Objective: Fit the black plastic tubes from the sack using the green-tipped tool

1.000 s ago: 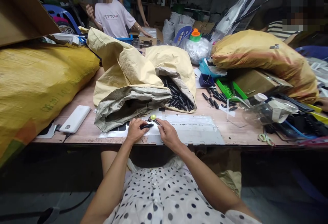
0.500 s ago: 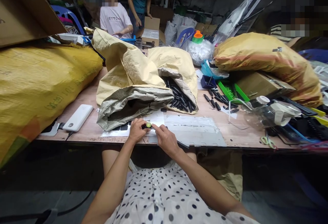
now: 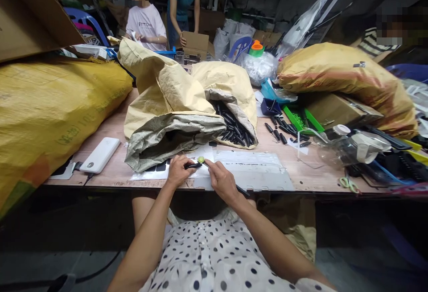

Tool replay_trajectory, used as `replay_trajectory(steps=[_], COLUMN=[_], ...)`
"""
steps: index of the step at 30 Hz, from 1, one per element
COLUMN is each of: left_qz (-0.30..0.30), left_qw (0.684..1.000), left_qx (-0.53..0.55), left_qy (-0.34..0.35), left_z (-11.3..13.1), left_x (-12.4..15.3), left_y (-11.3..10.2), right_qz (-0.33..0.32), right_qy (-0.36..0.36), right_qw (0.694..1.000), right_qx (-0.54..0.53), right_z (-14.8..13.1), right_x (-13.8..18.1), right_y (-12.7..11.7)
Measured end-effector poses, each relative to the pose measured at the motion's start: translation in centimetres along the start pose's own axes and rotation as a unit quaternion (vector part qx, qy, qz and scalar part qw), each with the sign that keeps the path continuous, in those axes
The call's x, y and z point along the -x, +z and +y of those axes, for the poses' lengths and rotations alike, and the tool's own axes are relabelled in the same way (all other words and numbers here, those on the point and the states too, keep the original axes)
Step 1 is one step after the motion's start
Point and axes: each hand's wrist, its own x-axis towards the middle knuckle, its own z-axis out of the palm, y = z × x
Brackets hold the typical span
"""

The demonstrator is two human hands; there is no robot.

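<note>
My left hand is closed around a slim black cylindrical piece that points right, close above the table's front edge. Pinched in my right hand is a thin tool whose dark end sticks out below the palm; its exact kind is not clear. At the tool's tip, just above the black piece, sits a small round yellow-green disc. Beneath both hands lie a white sheet with dark rounded shapes and a grey-white flat board. Behind them, a paper-lined sack spills similar black pieces.
An open-mouthed sack stands just beyond my left hand. A white power bank and a large yellow sack are at left. Loose black pieces, a green tray, a clear jug and scissors lie right. Two people work behind.
The disc has shifted right and up, off the end of the black piece, along with the tool tip. My right hand has drawn slightly right. Behind, a person has tipped the carton's flap.
</note>
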Motion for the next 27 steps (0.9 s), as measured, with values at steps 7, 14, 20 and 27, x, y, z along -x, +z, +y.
replay_trajectory(steps=[7,14,20,27], left_qz=[0.014,0.008,0.038,-0.132], left_qw=[0.998,0.998,0.997,0.976], left_qx=[-0.039,-0.037,-0.003,0.144], left_qy=[0.039,0.049,0.061,0.101], left_z=[-0.6,-1.4,-0.9,2.4], left_x=[0.1,0.0,0.5,8.1], left_y=[0.2,0.3,-0.3,0.3], right_qz=[0.021,-0.006,0.003,0.004], right_qy=[0.038,0.046,0.036,0.036], right_qw=[0.998,0.993,0.992,0.992], right_qx=[0.056,0.111,0.121,0.125], right_z=[1.4,1.9,2.1,2.3], right_x=[-4.5,-7.0,-6.7,-6.7], right_y=[1.1,3.0,3.8,3.9])
